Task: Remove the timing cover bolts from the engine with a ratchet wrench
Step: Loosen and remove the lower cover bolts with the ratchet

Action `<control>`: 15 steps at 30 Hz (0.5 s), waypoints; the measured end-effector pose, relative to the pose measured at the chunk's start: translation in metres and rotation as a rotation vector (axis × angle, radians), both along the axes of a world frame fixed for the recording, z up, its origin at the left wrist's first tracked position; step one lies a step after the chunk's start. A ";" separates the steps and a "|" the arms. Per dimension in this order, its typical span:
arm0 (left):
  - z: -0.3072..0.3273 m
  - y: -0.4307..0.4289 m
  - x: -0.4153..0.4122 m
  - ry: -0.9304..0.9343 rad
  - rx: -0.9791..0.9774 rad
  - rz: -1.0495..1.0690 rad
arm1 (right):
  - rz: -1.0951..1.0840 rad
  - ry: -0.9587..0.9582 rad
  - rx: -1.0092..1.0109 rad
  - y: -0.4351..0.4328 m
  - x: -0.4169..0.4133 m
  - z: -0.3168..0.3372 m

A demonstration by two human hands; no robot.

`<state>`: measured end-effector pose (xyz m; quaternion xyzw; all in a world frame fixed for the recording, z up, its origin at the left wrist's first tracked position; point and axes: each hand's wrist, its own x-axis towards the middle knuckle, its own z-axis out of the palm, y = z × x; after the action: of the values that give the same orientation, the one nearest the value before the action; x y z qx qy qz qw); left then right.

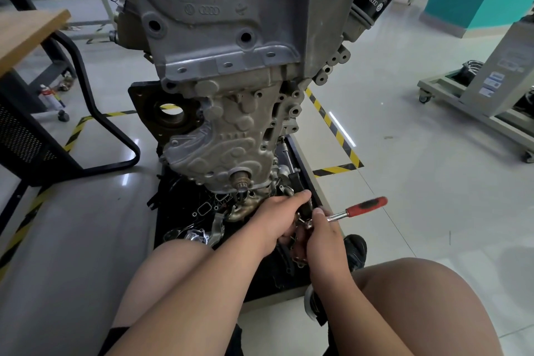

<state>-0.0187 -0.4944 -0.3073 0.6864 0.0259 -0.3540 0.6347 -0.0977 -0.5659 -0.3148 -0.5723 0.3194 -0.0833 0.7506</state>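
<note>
The grey engine [231, 37] stands upright on a black tray [303, 159], its ribbed timing cover [231, 141] facing me. A ratchet wrench [355, 210] with a red and black handle sticks out to the right, low beside the engine. My right hand [323, 237] grips the wrench at its chrome head end. My left hand [277, 217] curls around dark parts at the same spot, right beside the wrench head. The socket and any bolt under my fingers are hidden.
Loose gaskets and metal parts [202, 228] lie on the tray in front of the engine. A desk with a black frame [95, 113] stands left. A wheeled stand [476, 95] is at the right. Yellow-black tape [332, 124] marks the floor. My knees frame the tray.
</note>
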 end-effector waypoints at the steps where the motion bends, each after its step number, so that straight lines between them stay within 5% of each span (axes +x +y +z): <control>1: -0.001 -0.001 0.000 0.007 -0.012 0.003 | -0.012 0.031 0.101 -0.001 0.001 0.001; 10: -0.001 -0.001 -0.001 -0.005 0.040 0.049 | 0.054 0.079 0.759 -0.004 0.005 0.002; 15: 0.002 0.001 -0.001 -0.005 0.033 0.045 | 0.095 0.081 0.871 -0.004 0.004 0.006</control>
<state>-0.0198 -0.4933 -0.3053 0.6969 0.0455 -0.3377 0.6310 -0.0937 -0.5703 -0.3092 -0.2191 0.3270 0.1164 0.9119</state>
